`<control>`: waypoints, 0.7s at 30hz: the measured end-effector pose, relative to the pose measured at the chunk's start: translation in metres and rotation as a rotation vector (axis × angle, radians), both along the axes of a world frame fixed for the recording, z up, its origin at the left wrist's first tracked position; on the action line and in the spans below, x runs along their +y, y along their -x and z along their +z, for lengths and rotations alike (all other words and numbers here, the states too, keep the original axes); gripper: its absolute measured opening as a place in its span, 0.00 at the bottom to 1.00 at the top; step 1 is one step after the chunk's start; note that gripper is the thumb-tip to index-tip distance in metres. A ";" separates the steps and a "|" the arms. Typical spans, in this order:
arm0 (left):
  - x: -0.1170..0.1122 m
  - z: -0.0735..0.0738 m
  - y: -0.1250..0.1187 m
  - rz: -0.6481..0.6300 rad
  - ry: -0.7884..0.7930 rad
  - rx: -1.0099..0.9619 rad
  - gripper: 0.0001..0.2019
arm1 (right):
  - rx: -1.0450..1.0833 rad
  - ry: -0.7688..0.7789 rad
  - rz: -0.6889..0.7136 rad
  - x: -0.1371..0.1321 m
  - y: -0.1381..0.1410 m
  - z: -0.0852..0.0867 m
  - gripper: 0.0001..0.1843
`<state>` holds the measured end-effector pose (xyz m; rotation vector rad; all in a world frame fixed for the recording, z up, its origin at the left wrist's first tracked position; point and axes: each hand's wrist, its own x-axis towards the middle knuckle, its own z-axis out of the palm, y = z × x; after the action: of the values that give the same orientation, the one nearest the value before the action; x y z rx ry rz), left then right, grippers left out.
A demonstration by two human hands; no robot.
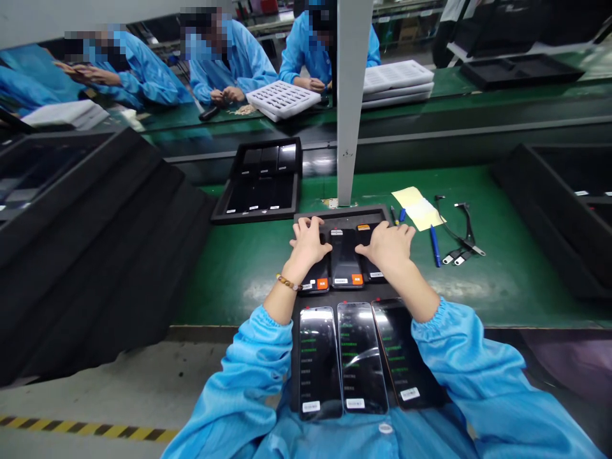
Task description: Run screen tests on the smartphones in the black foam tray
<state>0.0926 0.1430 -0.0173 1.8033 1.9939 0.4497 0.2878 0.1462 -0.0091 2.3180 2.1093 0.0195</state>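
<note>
A black foam tray (342,218) lies in front of me, reaching from the bench past its near edge. Its far row holds three dark phones; the middle phone (345,258) carries a white label and an orange sticker. My left hand (308,243) rests over the far-left phone (315,285), fingers spread and thumb toward the middle one. Over the far-right phone (375,271) is my right hand (389,245), its fingers also apart. Both palms hide parts of those phones. Nearest me, a left phone (320,363), a centre phone (362,357) and a right phone (406,354) show lines of text, mostly green.
Right of the tray are yellow paper (418,208), a blue pen (435,245) and short black cables (466,239). Another phone tray (220,213) sits far left. Stacked black trays (119,255) flank the left; a grey post (351,102) rises ahead. Several co-workers sit opposite.
</note>
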 end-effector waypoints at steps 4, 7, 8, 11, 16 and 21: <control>0.003 0.002 0.012 -0.006 -0.034 -0.035 0.27 | 0.017 0.024 -0.006 -0.004 0.001 0.007 0.44; 0.008 0.005 0.018 -0.016 -0.098 -0.067 0.23 | 0.041 0.023 0.056 -0.010 -0.008 0.009 0.38; 0.009 0.006 0.017 -0.041 -0.133 -0.076 0.22 | 0.068 0.018 0.074 -0.012 -0.014 0.009 0.36; 0.010 0.010 -0.003 -0.185 -0.188 -0.033 0.24 | 0.254 -0.048 0.101 -0.012 -0.037 0.002 0.33; 0.013 0.016 -0.058 -0.281 0.028 0.182 0.31 | 0.835 -0.291 0.119 0.001 -0.078 -0.034 0.31; 0.017 0.024 -0.088 -0.236 0.125 0.312 0.20 | 1.008 -0.402 0.087 0.004 -0.102 -0.073 0.28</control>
<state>0.1803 0.1604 0.0071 2.0967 1.9152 -0.0318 0.3900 0.1500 -0.0823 2.8118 2.8054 -1.0179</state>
